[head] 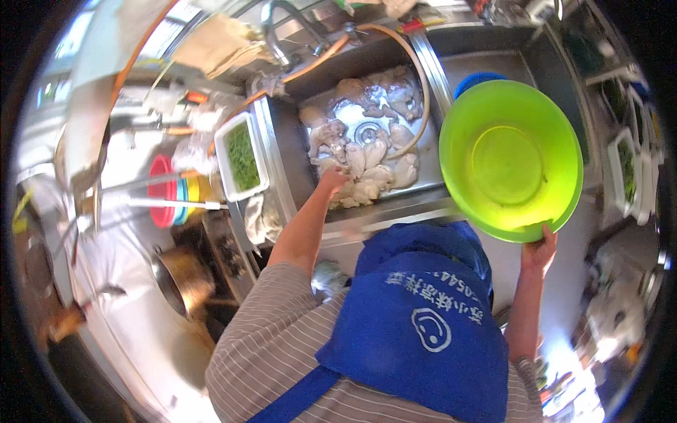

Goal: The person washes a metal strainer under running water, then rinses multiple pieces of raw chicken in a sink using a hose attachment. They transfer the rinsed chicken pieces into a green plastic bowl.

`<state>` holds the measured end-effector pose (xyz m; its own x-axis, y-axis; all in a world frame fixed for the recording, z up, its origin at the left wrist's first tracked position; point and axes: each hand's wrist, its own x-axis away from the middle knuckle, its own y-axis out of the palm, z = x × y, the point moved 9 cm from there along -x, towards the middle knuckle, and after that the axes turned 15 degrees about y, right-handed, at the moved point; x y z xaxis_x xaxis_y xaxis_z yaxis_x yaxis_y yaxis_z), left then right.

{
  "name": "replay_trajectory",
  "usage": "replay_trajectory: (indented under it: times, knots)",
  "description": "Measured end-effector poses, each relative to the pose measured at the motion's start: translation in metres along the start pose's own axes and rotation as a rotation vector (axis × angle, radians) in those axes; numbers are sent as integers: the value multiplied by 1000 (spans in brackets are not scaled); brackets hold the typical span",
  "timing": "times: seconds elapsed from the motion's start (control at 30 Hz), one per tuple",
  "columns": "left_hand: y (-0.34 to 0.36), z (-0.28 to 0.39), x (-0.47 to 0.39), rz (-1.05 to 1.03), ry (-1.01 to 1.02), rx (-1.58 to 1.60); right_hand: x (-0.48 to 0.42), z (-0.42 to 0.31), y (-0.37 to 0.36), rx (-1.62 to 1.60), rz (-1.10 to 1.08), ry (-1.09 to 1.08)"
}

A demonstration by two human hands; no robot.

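A large steel sink basin (293,143) holds many pieces of pale raw meat (373,153), apparently poultry, lying around its drain. My left hand (334,181) is down at the meat near the basin's lower left corner; whether its fingers grip a piece cannot be made out. With my right hand (540,248) I hold the rim of a big green plastic basin (508,164), tilted so that its bare inside shows. It hangs over the right end of the sink unit, partly covering a blue plastic container (478,82).
An orange hose (423,90) curves into the sink below the faucet (280,37). Left of the sink stands a white tray (222,164) of chopped greens, with stacked coloured bowls (161,190) and a metal pot (185,283) beyond. Further trays of greens (627,172) stand far right.
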<state>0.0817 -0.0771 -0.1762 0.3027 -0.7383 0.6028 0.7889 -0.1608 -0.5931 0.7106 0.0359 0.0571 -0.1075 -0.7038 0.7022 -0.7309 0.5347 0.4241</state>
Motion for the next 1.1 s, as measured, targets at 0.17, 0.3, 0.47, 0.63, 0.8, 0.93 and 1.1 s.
replay_trajectory:
  times: [0.17,0.3,0.47,0.63,0.8,0.93,1.1]
  knots:
    - [-67,-39,-89,126,203,-196,22,50,-57,-119,132,33]
    - [-120,-70,-134,387,171,-173,40,83,-61,-106,143,72]
    - [-96,-78,-172,238,119,-104,60,115,-50,16,206,72]
    - [-62,-37,-192,-29,198,-494,83,142,-56,3,269,61]
    - [-29,60,-154,97,796,-902,103,145,-73,382,576,119]
    - [-16,33,-171,-124,975,-948,84,142,-11,126,419,170]
    - [-14,47,-172,-364,781,-1110,91,160,-3,60,333,99]
